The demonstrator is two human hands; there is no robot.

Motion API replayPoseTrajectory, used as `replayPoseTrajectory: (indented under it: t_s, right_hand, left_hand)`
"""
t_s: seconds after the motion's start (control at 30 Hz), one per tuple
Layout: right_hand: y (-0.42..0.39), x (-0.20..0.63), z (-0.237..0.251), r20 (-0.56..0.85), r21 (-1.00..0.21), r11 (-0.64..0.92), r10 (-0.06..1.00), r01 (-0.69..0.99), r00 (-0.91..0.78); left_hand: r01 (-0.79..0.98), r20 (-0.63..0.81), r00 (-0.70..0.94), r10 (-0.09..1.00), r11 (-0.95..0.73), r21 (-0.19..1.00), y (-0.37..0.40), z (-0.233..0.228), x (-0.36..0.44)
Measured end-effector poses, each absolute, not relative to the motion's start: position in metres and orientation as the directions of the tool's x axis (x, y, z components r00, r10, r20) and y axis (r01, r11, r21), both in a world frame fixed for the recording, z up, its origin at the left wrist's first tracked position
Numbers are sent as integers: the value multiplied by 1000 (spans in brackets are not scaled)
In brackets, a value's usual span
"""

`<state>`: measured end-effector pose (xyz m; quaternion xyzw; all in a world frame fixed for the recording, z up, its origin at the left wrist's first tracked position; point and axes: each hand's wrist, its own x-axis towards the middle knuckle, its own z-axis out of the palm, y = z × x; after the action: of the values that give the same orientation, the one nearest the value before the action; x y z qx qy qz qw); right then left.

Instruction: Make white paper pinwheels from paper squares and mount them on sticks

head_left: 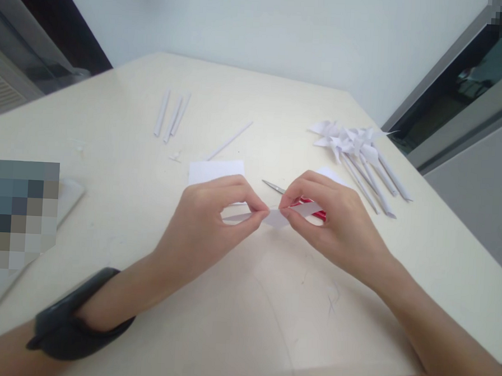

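In the head view, your left hand (215, 222) and right hand (339, 226) meet near the centre of the frame, each pinching a small folded piece of white paper (278, 218) between thumb and forefinger, fingertips close together. A black wristband (78, 319) circles your left wrist, lower left. Scissors (274, 187) with red handles lie partly hidden behind your right hand. On the pale table (227, 321), three paper tubes (162, 114) lie upper left, a thin white stick (231, 140) upper centre, and clustered paper pinwheels (348, 141) upper right.
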<state>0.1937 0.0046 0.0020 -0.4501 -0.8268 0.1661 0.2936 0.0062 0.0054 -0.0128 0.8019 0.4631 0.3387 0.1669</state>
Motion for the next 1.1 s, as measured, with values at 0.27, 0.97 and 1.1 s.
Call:
replayPoseTrajectory:
  t_s: [0.27,0.97,1.1]
  right_hand:
    - [42,245,6,466,-441,407,866,800,-183]
    - [9,197,-6,363,-488,600,800,634,-479]
    - [23,212,-4,369,-476,578,815,663,-446]
  left_hand:
    - [667,382,163,910,-387,637,17,-9,-10]
    - [665,437,354,826,-552,503,9,-11,3]
    - [693,412,326,851,-512,508,19,-13,-6]
